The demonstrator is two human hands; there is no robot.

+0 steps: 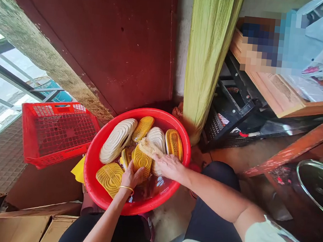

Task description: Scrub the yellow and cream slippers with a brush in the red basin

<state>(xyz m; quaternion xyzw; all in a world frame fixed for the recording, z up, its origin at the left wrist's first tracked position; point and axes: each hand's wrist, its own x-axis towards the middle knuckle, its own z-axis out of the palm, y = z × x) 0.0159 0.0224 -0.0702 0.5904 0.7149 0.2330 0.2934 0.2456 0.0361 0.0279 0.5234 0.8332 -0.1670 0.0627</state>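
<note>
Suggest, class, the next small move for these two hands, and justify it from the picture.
Probably a short stroke of the brush down the ridged yellow sole. The right hand has the brush at the sole's upper end, the left hand grips its lower part, and grooves lie exposed between them, so it seems braced for scrubbing.

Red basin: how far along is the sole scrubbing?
Done: none clearly; no sole shows set aside. In hand: left hand holds a yellow sole, right hand has the brush against it. Pending, likely: other yellow soles and white soles in the basin; some may be scrubbed already.
</note>
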